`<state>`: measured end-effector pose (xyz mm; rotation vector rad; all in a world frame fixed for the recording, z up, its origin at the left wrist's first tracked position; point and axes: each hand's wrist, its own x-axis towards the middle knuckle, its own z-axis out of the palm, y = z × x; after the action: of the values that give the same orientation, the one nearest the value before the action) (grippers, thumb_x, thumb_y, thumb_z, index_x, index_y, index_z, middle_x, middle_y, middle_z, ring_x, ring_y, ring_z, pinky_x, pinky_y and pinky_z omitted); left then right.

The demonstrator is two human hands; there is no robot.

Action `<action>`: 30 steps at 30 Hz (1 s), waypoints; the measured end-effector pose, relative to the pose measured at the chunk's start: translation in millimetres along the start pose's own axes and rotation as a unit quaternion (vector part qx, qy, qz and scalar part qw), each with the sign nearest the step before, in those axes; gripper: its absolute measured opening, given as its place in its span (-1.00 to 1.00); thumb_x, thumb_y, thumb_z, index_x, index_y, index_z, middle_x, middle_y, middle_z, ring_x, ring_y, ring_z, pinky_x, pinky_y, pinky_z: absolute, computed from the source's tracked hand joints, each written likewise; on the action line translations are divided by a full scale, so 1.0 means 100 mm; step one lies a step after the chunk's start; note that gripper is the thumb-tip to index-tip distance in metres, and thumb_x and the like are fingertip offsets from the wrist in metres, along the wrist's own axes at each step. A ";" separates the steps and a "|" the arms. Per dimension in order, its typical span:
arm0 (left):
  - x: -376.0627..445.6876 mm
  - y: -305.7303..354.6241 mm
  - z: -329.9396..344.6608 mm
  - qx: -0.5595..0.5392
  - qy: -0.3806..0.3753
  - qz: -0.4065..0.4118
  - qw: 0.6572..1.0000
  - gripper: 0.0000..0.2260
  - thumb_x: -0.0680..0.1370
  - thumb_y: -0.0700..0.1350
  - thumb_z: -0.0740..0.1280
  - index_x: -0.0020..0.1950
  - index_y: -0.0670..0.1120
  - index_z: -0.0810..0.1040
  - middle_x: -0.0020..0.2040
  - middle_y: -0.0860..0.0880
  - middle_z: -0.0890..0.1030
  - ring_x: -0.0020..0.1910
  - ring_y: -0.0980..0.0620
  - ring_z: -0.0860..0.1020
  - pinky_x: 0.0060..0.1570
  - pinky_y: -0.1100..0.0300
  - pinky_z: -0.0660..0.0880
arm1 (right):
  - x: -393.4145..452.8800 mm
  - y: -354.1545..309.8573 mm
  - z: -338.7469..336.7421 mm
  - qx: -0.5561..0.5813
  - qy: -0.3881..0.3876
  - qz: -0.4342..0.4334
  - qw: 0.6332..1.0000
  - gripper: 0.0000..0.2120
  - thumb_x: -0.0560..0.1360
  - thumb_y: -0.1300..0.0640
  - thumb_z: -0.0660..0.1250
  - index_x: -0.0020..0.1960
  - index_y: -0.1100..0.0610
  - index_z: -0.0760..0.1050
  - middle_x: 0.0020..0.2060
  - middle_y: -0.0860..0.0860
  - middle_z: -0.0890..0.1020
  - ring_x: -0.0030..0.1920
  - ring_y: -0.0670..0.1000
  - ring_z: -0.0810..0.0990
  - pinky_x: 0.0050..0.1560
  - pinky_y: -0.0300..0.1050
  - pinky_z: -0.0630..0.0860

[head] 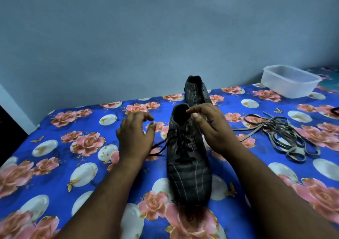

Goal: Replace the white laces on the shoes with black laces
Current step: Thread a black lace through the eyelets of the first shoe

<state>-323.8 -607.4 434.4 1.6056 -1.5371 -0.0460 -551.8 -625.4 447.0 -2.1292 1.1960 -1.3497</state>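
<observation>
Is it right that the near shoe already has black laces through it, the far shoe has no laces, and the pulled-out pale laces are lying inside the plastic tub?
Not quite. The head view shows the pale laces on the floral bedsheet, not in the plastic tub. The rest holds: near shoe black-laced, far shoe unlaced.

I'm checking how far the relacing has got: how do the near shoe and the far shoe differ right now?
The near shoe has a black lace threaded through its eyelets; the far shoe shows bare eyelets and no lace. The near shoe lies between the left hand and right hand; the far shoe lies untouched beyond them. Both are dark, striped, and point their toes toward the camera.
</observation>
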 end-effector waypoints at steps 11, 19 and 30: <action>-0.53 0.04 -0.09 -0.015 -0.188 0.011 0.982 -0.79 0.62 0.14 0.30 0.10 0.10 0.66 -0.03 0.17 0.70 0.03 0.12 0.63 0.09 -0.06 0.53 | -0.01 -0.07 -0.10 -0.027 -0.005 -0.073 0.997 -0.87 0.57 0.12 0.32 0.03 0.08 0.64 -0.14 -0.13 0.58 -0.02 -0.04 0.51 0.08 0.00 0.44; -0.57 0.12 -0.29 -0.100 -0.187 -0.025 0.977 -0.74 0.58 0.14 0.24 -0.17 -0.01 0.52 -0.26 0.05 0.61 -0.21 0.05 0.58 -0.08 -0.15 0.51 | -0.08 -0.11 0.05 -0.132 -0.149 -0.112 0.974 -0.70 0.50 -0.24 0.33 0.17 -0.19 0.61 -0.02 -0.21 0.55 0.07 -0.08 0.44 0.05 -0.02 0.33; -0.35 0.42 -0.42 -0.235 -0.210 0.129 0.940 -0.72 0.67 0.06 0.21 -0.10 0.00 0.62 -0.15 0.06 0.63 -0.07 0.03 0.61 0.01 0.12 0.50 | -0.08 -0.28 0.02 -0.144 -0.039 -0.163 0.975 -0.81 0.48 -0.14 0.38 -0.07 -0.10 0.73 -0.16 -0.17 0.67 0.01 0.04 0.55 -0.01 0.00 0.36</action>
<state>-340.6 -548.6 466.2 1.0435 -1.8734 -0.6000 -538.7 -603.1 460.3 -2.6550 1.1008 -1.2638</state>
